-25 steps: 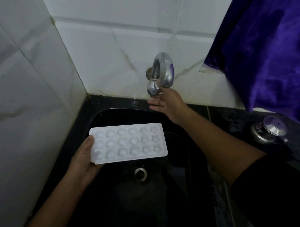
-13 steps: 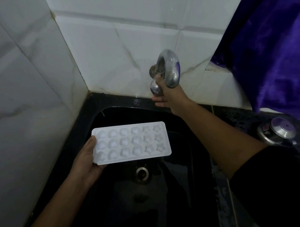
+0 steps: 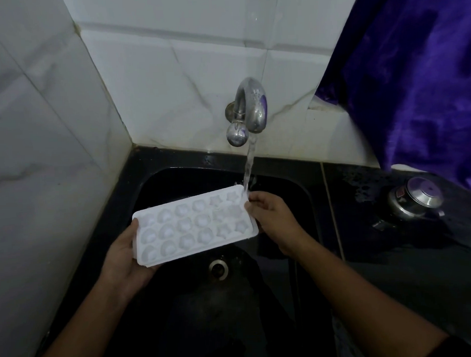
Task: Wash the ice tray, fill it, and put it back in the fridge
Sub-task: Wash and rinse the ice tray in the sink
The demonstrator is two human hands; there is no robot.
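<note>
In the head view, a white plastic ice tray (image 3: pixel 194 227) is held level over the black sink basin (image 3: pixel 160 191). Its left end is gripped by the left hand (image 3: pixel 122 258), fingers curled beneath. Its right end is held by the right hand (image 3: pixel 273 217), fingers curled round the edge. Its far right corner is struck by water (image 3: pixel 249 164) from the curved chrome wall tap (image 3: pixel 250 108).

Dim and underexposed, brightest on the white wall tiles (image 3: pixel 172 73) and the ice tray (image 3: pixel 193 228), with the black sink (image 3: pixel 159 181) sunk in near-featureless shadow. Small glints on the steel tap (image 3: pixel 254 108); soft motion blur in the falling water (image 3: pixel 249 164). Bent by the wide lens at the edges, grainy and soft toward the corners.
</note>
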